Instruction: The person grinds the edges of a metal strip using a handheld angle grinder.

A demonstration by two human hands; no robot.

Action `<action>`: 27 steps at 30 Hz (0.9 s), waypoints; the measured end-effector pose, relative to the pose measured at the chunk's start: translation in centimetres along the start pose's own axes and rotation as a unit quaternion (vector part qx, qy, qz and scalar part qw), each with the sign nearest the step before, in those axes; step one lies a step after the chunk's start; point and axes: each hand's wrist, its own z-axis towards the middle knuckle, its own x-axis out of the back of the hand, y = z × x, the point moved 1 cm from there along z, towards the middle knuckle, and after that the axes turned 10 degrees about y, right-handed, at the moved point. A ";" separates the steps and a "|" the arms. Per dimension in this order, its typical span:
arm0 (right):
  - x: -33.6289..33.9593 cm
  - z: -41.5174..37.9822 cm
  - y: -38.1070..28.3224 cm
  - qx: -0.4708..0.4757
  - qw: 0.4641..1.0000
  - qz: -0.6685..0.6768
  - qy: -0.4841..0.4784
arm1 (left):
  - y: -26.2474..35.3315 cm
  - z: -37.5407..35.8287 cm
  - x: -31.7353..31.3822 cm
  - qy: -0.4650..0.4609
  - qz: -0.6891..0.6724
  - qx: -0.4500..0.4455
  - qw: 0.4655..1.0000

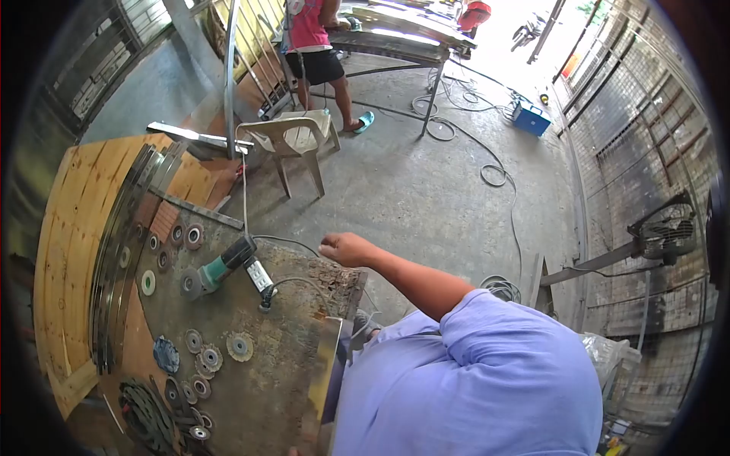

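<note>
We're judging the grinder (216, 270) heavy, rigid, best held round its body; our right hand (347, 249) is hanging empty, fingers loose; our left hand's (293, 452) we can't tell.

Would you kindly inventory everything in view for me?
Workbench: one, brown, lower left
Grinder: one, green and black, on workbench
Power strip: one, white, beside grinder
Discs: over ten, mostly grey, on workbench
Boards: several, tan, far left
Chair: one, beige, past workbench
Box: one, blue, upper right
Cables: several, grey, across floor
Fan: one, dark, right
Motorcycle: one, dark, top right
Other person: one, pink top, upper middle
Shirt: one, lavender, lower right
Right hand: one, bare, by workbench corner
Left hand: one, bare, sliver, bottom edge
</note>
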 end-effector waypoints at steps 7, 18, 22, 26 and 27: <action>4.8 -11.6 -7.9 0.308 0.943 -0.037 -0.118 | 8.6 4.9 -3.9 -0.010 0.004 -0.085 0.996; 6.2 -28.1 4.4 0.335 0.934 -0.125 0.007 | 20.4 5.7 -9.3 -0.052 0.101 -0.169 0.979; 6.0 -32.6 9.4 0.260 0.958 -0.108 0.048 | 23.7 5.8 -10.4 -0.078 0.147 -0.181 0.969; 8.1 -34.5 12.0 0.222 0.967 -0.116 0.051 | 27.0 5.8 -10.7 -0.086 0.170 -0.190 0.963; 9.4 -34.5 12.3 0.214 0.969 -0.114 0.047 | 27.8 5.9 -10.7 -0.086 0.173 -0.193 0.962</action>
